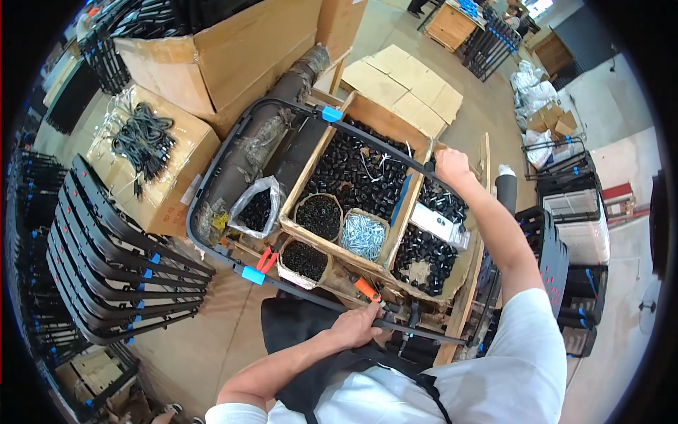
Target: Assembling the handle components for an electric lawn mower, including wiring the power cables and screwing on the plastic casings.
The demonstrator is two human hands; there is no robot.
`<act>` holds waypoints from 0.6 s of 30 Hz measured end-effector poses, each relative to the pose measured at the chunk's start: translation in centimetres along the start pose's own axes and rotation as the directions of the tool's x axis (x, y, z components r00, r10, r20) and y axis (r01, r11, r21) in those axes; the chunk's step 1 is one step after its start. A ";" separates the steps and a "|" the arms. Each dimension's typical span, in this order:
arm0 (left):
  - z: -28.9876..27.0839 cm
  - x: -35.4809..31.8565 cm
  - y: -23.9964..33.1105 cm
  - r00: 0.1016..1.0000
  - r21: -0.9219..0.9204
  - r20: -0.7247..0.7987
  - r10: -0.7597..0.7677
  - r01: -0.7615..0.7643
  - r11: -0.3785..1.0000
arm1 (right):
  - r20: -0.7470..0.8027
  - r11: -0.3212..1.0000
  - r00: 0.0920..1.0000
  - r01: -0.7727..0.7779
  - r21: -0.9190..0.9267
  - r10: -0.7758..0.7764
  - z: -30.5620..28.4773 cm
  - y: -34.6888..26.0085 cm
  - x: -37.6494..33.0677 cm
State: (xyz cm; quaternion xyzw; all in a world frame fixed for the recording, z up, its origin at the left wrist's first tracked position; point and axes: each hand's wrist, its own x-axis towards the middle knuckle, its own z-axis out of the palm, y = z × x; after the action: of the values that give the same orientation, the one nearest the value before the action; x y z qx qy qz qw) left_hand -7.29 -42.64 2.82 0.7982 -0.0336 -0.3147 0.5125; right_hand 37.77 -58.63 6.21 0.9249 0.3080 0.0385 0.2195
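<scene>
Both hands hold a black U-shaped tube frame (300, 288) across the top of a wooden parts box (388, 107). Its curved end lies to the left, and a blue clip (331, 114) sits on the far tube, another blue clip (253, 275) on the near one. My left hand (355, 325) is closed round the near tube, close to my apron. At the far tube's right part, my right hand (452, 166) is closed with the arm stretched forward; its fingertips are partly hidden. Just beyond my left hand lies an orange-handled tool (365, 287).
Inside the box are black plastic parts (353, 166), silver screws (364, 237) and a white carton (434, 222). Red-handled pliers (267, 259) rest at its near left. Stacked black frames (106, 247) stand left, beside a cardboard box (173, 194) bearing black cords (147, 138).
</scene>
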 end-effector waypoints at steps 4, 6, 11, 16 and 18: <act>0.0 -0.6 -1.3 0.976 0.033 -0.119 0.183 -0.180 0.983 | 0.482 0.979 0.875 0.133 -0.156 -0.042 0.7 -0.5 1.3; -0.6 -0.9 0.2 0.996 0.131 0.094 0.005 -0.017 0.991 | 0.337 1.000 0.941 -0.014 0.000 0.013 0.4 -0.8 1.2; 0.2 -0.1 0.8 0.995 0.074 0.100 0.014 -0.022 0.997 | 0.238 0.971 0.953 0.144 0.189 -0.187 -1.1 -1.6 0.7; 1.0 1.0 0.8 0.995 0.211 0.097 0.020 -0.041 0.977 | 0.105 0.967 0.994 -0.005 0.255 -0.022 3.1 -2.1 1.3; 2.0 0.5 0.3 0.979 0.396 -0.033 0.201 -0.172 0.902 | 0.099 0.959 0.995 -0.052 0.278 0.026 3.3 -2.6 1.5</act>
State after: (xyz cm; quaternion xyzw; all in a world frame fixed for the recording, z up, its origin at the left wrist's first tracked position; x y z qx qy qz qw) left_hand -7.89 -44.61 2.31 0.8884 -0.1533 -0.2219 0.3716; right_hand 38.25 -57.16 2.08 0.9533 0.2814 -0.0447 0.1000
